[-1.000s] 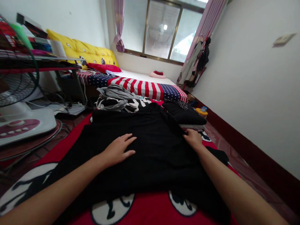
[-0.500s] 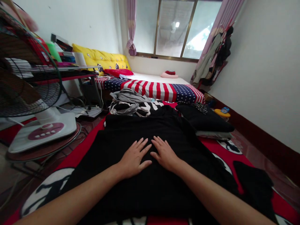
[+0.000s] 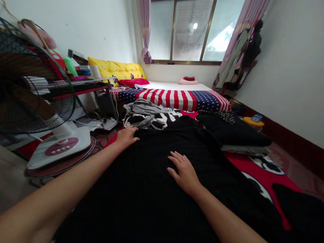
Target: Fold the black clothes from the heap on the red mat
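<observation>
moved: left hand (image 3: 126, 137) slid away from right hand (image 3: 183, 172), out to the far left edge
grip: both apart, open, pressing on nothing tightly
black garment (image 3: 152, 199): long axis points toward striped bedding (image 3: 172, 99), lying on red rug (image 3: 235, 162); folds hard to see

A standing fan (image 3: 30, 81) is placed at the left, beside a metal rack (image 3: 83, 87). A bed (image 3: 174, 99) is set ahead beneath a window (image 3: 194, 30), with crumpled clothes (image 3: 144, 116) lying before it and folded clothes (image 3: 233, 133) laid on a rug (image 3: 263, 172) to the right.
</observation>
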Demonstrator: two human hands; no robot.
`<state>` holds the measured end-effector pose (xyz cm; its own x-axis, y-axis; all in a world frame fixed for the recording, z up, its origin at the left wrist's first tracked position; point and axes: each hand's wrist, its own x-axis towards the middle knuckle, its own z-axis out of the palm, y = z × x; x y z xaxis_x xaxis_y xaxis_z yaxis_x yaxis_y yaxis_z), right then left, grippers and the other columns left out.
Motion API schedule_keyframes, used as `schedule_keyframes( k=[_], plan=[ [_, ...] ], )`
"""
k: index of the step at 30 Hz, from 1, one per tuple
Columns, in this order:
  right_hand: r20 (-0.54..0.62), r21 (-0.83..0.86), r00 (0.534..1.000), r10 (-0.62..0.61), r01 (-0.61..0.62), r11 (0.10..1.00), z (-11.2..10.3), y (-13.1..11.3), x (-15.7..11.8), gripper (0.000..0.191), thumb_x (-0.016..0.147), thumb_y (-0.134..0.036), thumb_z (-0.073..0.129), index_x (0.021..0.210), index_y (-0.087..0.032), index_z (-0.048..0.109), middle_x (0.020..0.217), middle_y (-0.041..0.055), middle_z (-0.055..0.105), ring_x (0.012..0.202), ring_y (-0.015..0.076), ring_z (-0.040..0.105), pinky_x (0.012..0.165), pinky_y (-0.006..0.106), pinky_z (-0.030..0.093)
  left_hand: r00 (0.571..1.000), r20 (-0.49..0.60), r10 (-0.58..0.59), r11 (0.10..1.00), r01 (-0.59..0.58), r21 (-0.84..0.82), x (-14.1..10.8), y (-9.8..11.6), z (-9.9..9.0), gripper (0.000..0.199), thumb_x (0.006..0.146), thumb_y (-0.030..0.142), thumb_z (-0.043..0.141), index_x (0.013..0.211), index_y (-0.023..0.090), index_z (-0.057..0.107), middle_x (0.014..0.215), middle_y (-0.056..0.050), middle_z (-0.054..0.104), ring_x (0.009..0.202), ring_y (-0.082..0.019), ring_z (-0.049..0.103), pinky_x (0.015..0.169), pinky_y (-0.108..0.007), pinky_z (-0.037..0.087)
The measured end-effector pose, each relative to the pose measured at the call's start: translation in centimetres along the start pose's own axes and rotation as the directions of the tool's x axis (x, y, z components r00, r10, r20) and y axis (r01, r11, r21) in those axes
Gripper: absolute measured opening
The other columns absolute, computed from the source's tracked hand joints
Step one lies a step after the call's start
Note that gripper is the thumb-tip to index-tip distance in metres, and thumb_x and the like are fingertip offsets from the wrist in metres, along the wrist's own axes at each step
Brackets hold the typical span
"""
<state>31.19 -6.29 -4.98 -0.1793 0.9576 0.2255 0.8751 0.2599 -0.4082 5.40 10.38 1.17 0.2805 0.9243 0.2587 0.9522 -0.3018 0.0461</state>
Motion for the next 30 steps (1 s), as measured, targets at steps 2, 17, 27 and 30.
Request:
schedule_keyframes(
  k=[2, 17, 27, 30],
  plan=[
    [-0.003, 0.009, 1.000, -0.002, 0.002, 1.000, 0.0, 0.1, 0.0, 0.044, 0.091, -0.036, 0.054, 0.132, -0.022, 0.056, 0.149, 0.0035, 0.045, 0.142, 0.0226, 0.034, 0.119, 0.046, 0.023, 1.000, 0.017, 0.017, 1.000, -0.018, 0.022, 0.2, 0.1, 0.3, 0.032, 0.075, 0.034, 0.070, 0.105, 0.025, 0.070, 0.110, -0.007, 0.070, 0.100, -0.028, 0.065, 0.079, -0.034, 0.050],
    [-0.018, 0.047, 1.000, -0.004, 0.005, 0.999, 0.0, 0.2, -0.1, 0.043, 0.090, -0.035, 0.057, 0.131, -0.022, 0.057, 0.148, 0.0050, 0.046, 0.141, 0.0232, 0.036, 0.118, 0.047, 0.024, 0.958, -0.284, -0.043, 0.999, 0.049, 0.016, 3.2, 0.6, -2.7, 0.026, 0.086, 0.027, 0.046, 0.098, 0.020, 0.068, 0.108, -0.011, 0.069, 0.100, -0.031, 0.064, 0.081, -0.039, 0.047],
    [-0.046, 0.115, 0.999, -0.005, 0.011, 0.993, 0.1, 0.6, -0.1, 0.044, 0.088, -0.035, 0.060, 0.130, -0.021, 0.056, 0.147, 0.0064, 0.048, 0.140, 0.0243, 0.038, 0.118, 0.050, 0.024, 0.925, -0.372, -0.078, 0.980, 0.002, -0.200, -0.2, 5.6, 2.3, 0.023, 0.092, 0.024, 0.044, 0.108, 0.017, 0.059, 0.104, -0.009, 0.065, 0.093, -0.022, 0.063, 0.077, -0.031, 0.047],
    [-0.139, 0.197, 0.988, 0.066, -0.038, 0.980, 0.4, 0.6, -0.3, 0.042, 0.088, -0.031, 0.059, 0.128, -0.019, 0.056, 0.138, 0.0095, 0.056, 0.130, 0.0235, 0.049, 0.112, 0.045, 0.036, 0.947, -0.321, 0.006, 0.962, -0.093, -0.257, -2.8, 7.8, 3.8, 0.020, 0.094, 0.032, 0.047, 0.094, 0.022, 0.064, 0.094, -0.003, 0.067, 0.086, -0.018, 0.064, 0.073, -0.027, 0.046]
  ],
)
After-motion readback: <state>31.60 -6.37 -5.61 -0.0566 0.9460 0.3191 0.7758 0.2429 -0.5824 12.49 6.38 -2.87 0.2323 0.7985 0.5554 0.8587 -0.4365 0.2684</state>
